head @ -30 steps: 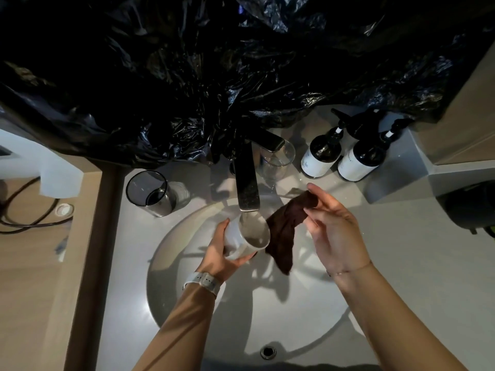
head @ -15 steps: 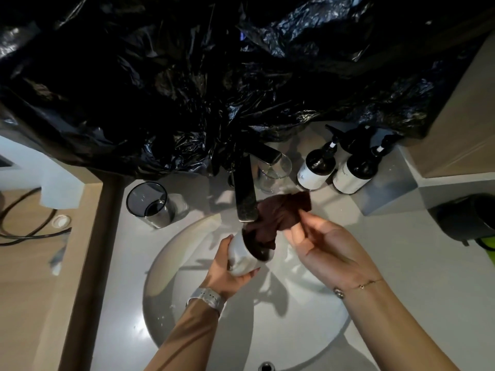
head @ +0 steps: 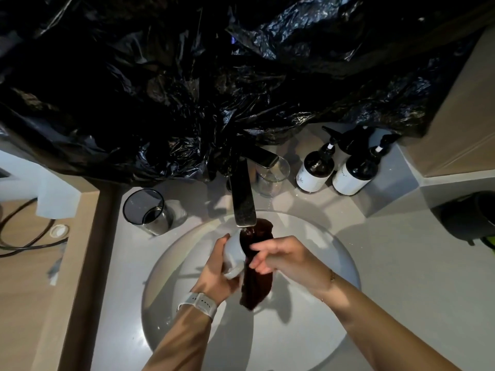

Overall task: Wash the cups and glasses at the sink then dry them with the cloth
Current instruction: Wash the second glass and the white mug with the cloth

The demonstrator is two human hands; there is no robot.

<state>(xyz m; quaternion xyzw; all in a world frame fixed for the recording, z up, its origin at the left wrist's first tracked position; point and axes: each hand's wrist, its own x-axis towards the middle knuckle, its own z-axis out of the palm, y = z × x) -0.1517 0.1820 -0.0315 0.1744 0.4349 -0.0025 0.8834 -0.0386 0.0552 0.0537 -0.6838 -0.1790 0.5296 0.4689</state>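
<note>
A white cup [head: 232, 250] lies tilted on its side over the round sink basin [head: 332, 253], just under the faucet spout [head: 242, 199]. My left hand [head: 214, 271] grips the cup from below. A dark brown cloth [head: 257, 279] is stuffed into the cup's mouth and hangs down beneath it. My right hand [head: 281, 257] pinches the cloth at the cup's opening. A dark-rimmed glass [head: 147, 210] stands on the counter at the left of the faucet. A clear glass [head: 273, 175] stands behind the faucet at its right.
Two dark pump bottles [head: 314, 167] [head: 355, 174] with white labels stand at the back right. Black plastic sheeting [head: 214, 76] hangs over the wall above the faucet. A wooden ledge with a black cable [head: 24, 236] lies at the left. A dark object [head: 468, 218] sits at the right edge.
My right hand brought the cloth from beside the cup into its mouth and turned over on top of it. My left hand tipped the cup further onto its side.
</note>
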